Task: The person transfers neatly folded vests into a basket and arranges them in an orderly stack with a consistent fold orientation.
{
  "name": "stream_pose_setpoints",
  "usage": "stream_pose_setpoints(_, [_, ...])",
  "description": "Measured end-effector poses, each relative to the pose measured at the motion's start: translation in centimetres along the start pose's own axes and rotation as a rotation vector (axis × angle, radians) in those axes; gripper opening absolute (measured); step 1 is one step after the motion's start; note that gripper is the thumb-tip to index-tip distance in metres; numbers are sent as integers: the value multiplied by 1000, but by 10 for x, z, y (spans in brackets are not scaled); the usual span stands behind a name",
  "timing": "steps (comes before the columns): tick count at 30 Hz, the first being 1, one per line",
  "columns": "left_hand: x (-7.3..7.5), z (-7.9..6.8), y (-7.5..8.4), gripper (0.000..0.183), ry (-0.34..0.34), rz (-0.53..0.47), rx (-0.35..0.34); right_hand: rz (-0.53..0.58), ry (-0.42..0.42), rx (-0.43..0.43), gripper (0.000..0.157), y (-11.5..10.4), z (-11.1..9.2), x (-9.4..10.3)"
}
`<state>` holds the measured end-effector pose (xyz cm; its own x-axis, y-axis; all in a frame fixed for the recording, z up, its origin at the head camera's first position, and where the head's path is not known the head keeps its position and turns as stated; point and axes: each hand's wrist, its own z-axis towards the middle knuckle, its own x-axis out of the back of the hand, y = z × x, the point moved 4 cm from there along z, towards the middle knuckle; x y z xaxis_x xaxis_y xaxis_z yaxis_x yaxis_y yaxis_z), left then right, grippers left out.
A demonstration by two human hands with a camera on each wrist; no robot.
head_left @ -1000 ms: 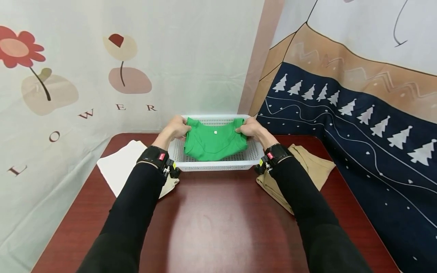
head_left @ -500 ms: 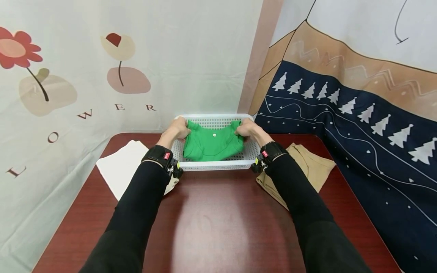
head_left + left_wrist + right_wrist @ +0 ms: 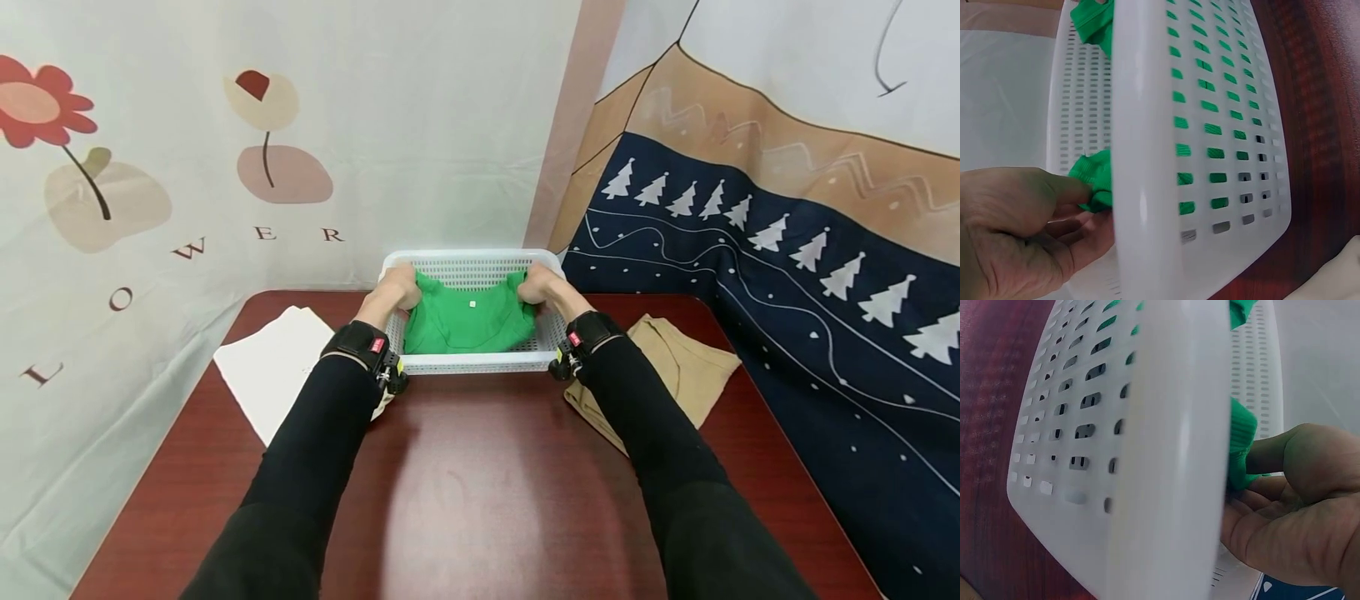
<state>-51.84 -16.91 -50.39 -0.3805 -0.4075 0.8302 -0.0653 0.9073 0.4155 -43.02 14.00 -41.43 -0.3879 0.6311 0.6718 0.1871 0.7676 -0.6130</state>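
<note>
A green folded garment (image 3: 468,321) with a scooped neckline and a small white label lies inside a white perforated plastic basket (image 3: 480,364). My left hand (image 3: 400,290) pinches its left upper corner between thumb and fingers. On the other side my right hand (image 3: 538,286) pinches the right upper corner. In the left wrist view, the left thumb presses the green cloth (image 3: 1094,181) just past the basket's rim (image 3: 1147,156). The right wrist view has the right hand (image 3: 1304,494) gripping green fabric (image 3: 1242,440) inside the rim, its fingertips partly hidden.
A folded white cloth (image 3: 273,362) lies on the dark red table (image 3: 457,483) to the left, partly under the left arm. To the right is a folded beige garment (image 3: 686,367), partly covered by the right arm. Printed curtains (image 3: 420,125) hang behind the table.
Both hands have moved slightly inward and lower into the basket, still holding the green garment's corners. The garment has sunk a little deeper. The basket and other cloths stay put.
</note>
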Motion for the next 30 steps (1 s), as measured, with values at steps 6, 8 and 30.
stream_pose_setpoints(6, [18,-97,55,39,-6,125,42,-124,-5,18,15,-2,3,-2])
stream_pose_setpoints(8, [18,-105,59,38,-24,87,55,-158,-9,22,18,-3,2,-2])
stream_pose_setpoints(30, [21,-151,67,71,-185,-259,83,89,-138,-109,77,9,-4,-8])
